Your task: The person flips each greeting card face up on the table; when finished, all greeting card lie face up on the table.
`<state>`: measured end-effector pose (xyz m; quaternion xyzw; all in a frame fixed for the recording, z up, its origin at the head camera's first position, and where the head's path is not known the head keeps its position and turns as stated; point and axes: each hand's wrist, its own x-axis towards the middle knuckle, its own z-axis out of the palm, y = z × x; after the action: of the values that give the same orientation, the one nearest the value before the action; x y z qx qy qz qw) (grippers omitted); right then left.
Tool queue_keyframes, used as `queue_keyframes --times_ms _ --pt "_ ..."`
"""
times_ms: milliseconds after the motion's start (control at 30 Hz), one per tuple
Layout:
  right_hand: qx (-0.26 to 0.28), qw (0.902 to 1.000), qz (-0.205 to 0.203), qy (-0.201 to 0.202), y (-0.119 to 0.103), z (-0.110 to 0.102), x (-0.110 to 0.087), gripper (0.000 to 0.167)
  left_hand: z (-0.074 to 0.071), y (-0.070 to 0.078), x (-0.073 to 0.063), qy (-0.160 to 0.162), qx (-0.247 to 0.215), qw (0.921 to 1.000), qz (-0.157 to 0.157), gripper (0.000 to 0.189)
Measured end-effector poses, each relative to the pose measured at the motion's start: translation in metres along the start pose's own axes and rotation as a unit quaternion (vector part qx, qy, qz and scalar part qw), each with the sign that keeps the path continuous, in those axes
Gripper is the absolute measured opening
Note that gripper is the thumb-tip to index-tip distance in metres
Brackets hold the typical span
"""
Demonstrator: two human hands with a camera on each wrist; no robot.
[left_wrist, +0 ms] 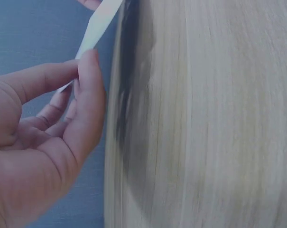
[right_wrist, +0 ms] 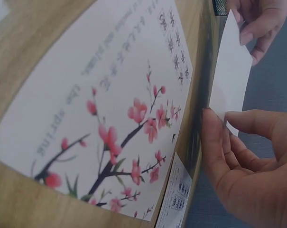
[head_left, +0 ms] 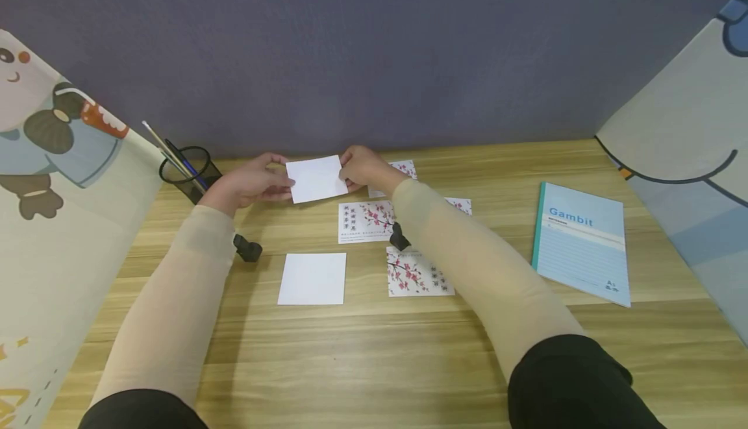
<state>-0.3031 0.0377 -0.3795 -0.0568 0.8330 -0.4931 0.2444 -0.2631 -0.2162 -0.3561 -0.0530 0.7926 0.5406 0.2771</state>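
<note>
A white card point(head_left: 317, 178) is held up near the back edge of the table, its blank side facing the head camera. My left hand point(head_left: 257, 181) pinches its left edge between thumb and fingers, and my right hand point(head_left: 362, 169) pinches the right edge. In the left wrist view the card point(left_wrist: 98, 26) shows almost edge-on above the thumb and fingertips. From the right wrist, the blank card point(right_wrist: 231, 76) spans both hands. Below on the table lie a second blank white card point(head_left: 312, 278) and several cards with pink blossom branches, among them a blossom card point(head_left: 365, 222) partly near my right wrist.
A black mesh pen holder point(head_left: 195, 179) with pens stands at the back left, beside my left wrist. To the right lies a light blue notebook point(head_left: 584, 241). A dark partition point(head_left: 374, 59) rises behind the wooden table point(head_left: 350, 364). Another blossom card point(head_left: 417, 273) lies under my right forearm.
</note>
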Motion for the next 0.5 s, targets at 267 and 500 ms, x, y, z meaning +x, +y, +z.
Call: queue_keyframes --times_ms 267,500 --pt "-0.016 0.9997 0.003 0.015 0.0009 -0.0025 0.0 0.033 -0.0003 0.0 0.0016 0.003 -0.032 0.9993 0.021 0.065" --pt "-0.023 0.9995 0.01 0.017 0.0001 -0.007 -0.0047 0.032 -0.0001 -0.0017 0.0034 0.014 -0.043 0.9982 0.039 0.059"
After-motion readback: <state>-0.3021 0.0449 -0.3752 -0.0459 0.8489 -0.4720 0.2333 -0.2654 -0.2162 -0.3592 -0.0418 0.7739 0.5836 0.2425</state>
